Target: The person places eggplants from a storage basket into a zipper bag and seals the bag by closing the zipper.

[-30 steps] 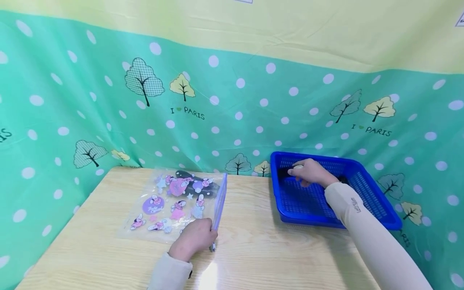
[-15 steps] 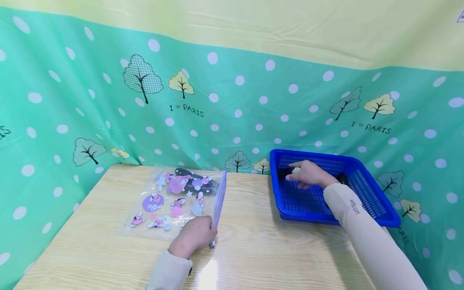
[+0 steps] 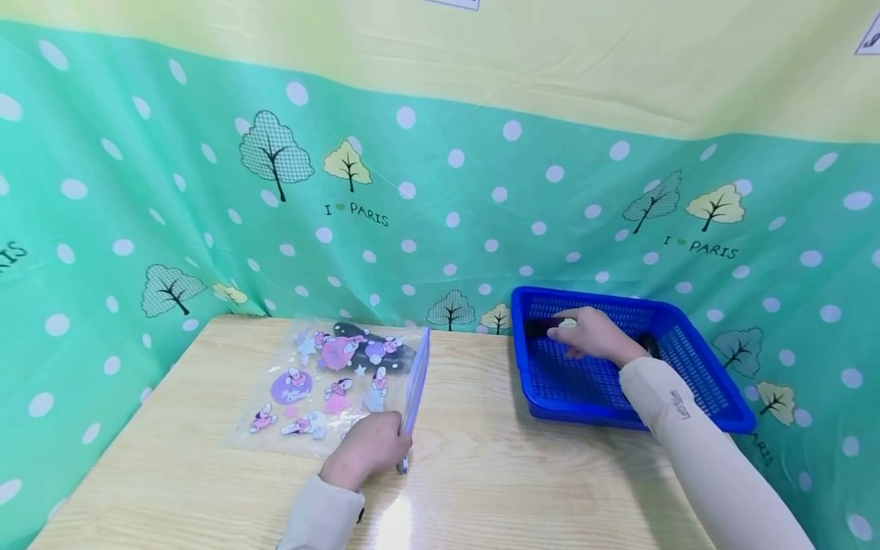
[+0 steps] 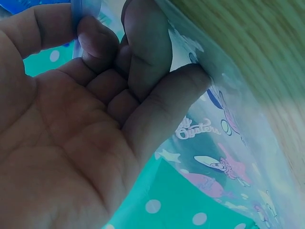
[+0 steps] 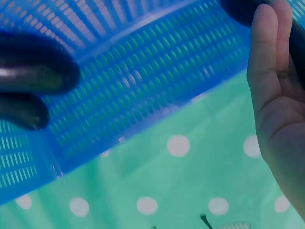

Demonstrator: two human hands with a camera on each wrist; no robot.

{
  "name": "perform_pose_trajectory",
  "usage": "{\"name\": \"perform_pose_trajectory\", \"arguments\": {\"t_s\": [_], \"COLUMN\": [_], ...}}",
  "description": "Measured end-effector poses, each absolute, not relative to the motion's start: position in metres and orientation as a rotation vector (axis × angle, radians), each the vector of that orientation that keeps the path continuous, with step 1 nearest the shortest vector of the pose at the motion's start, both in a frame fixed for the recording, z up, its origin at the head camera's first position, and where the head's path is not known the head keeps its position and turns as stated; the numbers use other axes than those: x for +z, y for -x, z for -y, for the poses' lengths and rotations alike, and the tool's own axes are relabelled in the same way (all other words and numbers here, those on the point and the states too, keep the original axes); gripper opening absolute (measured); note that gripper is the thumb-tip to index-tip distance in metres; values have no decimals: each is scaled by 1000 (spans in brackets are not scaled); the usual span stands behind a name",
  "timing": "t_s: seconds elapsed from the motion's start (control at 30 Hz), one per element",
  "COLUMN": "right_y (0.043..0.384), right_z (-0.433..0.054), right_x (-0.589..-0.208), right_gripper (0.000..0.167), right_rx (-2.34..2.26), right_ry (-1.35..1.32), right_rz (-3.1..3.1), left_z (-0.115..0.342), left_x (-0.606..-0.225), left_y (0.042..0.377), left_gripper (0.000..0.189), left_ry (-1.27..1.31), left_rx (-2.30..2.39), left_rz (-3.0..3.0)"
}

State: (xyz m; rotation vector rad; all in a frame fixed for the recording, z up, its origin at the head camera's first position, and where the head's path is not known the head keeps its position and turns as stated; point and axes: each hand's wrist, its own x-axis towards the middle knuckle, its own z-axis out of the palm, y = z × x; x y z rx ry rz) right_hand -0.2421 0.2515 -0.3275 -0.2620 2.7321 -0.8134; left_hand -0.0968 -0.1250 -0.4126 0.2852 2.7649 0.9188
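A clear zip bag printed with pink and purple cartoon figures lies flat on the table's left. Through its plastic shows a long dark eggplant. My left hand grips the bag's purple zip edge near its front corner; the left wrist view shows the fingers curled at the plastic. Inside the blue basket, my right hand holds a dark eggplant near its pale stem end. The right wrist view shows fingers along this eggplant, much of it out of frame.
Two more dark eggplants lie at the basket's other side, mostly hidden by my right forearm in the head view. A wooden table carries bag and basket. Behind stands a green dotted cloth.
My right hand has shifted only slightly at the eggplant in the basket, its index finger now stretched further out. The left hand keeps its grip on the bag.
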Motion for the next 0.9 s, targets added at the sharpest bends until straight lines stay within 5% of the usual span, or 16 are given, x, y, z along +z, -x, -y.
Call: {"name": "perform_pose_trajectory", "arguments": {"t_s": [0.47,0.9], "right_y": [193,133], "right_z": [-249,-190], "right_x": [-291,-334], "right_gripper": [65,53], "right_rx": [-965,-1299], "right_ry": [354,588], "right_rz": [-2812,-2489], "left_z": [128,130], "left_x": [-413,-417], "left_y": [97,100], "left_gripper": [12,10], "left_ry": [-297,-319], "left_rx": [900,946], "left_rz": [-2791,-2745]}}
